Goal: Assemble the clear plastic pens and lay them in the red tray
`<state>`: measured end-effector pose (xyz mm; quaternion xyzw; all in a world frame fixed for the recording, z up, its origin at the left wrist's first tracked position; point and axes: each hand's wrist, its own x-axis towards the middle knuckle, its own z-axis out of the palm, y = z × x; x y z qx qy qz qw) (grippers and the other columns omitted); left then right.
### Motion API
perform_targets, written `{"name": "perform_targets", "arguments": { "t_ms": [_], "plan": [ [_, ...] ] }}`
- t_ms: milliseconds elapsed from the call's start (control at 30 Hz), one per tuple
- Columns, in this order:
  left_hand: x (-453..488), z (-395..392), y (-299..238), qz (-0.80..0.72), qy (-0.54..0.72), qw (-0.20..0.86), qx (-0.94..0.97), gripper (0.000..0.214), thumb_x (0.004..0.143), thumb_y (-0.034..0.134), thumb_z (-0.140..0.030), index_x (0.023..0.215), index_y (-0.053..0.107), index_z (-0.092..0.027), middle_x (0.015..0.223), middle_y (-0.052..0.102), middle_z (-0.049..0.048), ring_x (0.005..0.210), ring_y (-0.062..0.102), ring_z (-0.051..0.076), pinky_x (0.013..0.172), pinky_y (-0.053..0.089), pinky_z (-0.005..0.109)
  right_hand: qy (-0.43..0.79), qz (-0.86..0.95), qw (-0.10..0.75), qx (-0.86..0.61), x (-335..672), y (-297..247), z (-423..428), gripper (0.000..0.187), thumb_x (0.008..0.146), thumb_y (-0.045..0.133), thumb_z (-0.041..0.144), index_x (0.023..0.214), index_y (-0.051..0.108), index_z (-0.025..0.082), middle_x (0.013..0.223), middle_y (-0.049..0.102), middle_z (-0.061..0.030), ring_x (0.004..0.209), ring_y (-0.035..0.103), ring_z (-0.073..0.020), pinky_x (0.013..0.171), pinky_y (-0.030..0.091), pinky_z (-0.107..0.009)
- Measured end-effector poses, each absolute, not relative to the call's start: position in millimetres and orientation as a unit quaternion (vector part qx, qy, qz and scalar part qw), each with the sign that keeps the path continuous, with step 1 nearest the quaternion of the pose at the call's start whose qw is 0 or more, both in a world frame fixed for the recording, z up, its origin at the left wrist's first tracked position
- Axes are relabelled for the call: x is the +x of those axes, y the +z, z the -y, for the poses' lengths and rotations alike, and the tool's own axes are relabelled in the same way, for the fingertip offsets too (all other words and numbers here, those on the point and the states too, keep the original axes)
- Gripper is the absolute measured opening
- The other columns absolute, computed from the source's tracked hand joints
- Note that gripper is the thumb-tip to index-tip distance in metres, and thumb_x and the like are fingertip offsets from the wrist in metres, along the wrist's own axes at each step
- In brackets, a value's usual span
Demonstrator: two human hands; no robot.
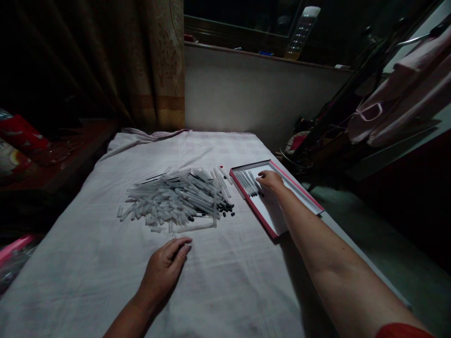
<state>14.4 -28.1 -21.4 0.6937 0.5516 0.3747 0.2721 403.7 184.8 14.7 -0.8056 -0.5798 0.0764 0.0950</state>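
Note:
My right hand [270, 180] is over a shallow red-edged box [262, 219] with a white inside. Its fingers are loosely bent beside the last of a row of clear pens [246, 183] with black tips, and I see nothing gripped in them. My left hand [165, 264] rests on the cloth, fingers a little curled and thumb apart, holding nothing. Ahead of it spreads a large heap of clear pen barrels and caps [176, 197]. Small black plugs [227, 208] lie at the heap's right edge, and thin dark refills [155, 177] stick out at its back.
A pale checked cloth [225, 291] covers the table. Behind stand a curtain [165, 70] and a sill holding a plastic bottle [302, 35]. Pink fabric [405, 98] hangs at the right. Red packaging [23, 134] sits on a dark side table at the left.

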Motion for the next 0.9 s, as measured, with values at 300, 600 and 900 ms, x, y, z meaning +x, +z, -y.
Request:
{"name": "perform_targets", "arguments": {
  "t_ms": [300, 600, 900],
  "plan": [
    [16, 29, -19, -0.548, 0.381, 0.272, 0.693, 0.027, 0.09, 0.056, -0.041, 0.094, 0.077, -0.024, 0.092, 0.079, 0.0036, 0.083, 0.075, 0.02, 0.077, 0.061, 0.028, 0.068, 0.602, 0.092, -0.791, 386, 5, -181, 0.033, 0.086, 0.059, 0.023, 0.114, 0.077, 0.024, 0.117, 0.076, -0.007, 0.11, 0.068, -0.0238, 0.086, 0.05, -0.027],
    [16, 29, -20, -0.55, 0.374, 0.28, 0.693, 0.027, 0.09, 0.056, -0.041, 0.095, 0.077, -0.024, 0.093, 0.079, 0.0042, 0.085, 0.075, 0.02, 0.076, 0.061, 0.028, 0.06, 0.597, 0.101, -0.794, 374, 2, -186, 0.033, 0.088, 0.059, 0.029, 0.115, 0.077, 0.025, 0.117, 0.076, -0.0079, 0.109, 0.069, -0.025, 0.086, 0.051, -0.029],
    [17, 29, -17, -0.552, 0.372, 0.288, 0.689, 0.028, 0.09, 0.055, -0.04, 0.096, 0.077, -0.024, 0.092, 0.079, 0.0042, 0.083, 0.075, 0.02, 0.077, 0.061, 0.029, 0.067, 0.599, 0.112, -0.79, 370, 0, -203, 0.032, 0.084, 0.061, 0.021, 0.111, 0.078, 0.024, 0.116, 0.076, -0.0077, 0.11, 0.069, -0.0251, 0.09, 0.05, -0.029]
  ]
}}
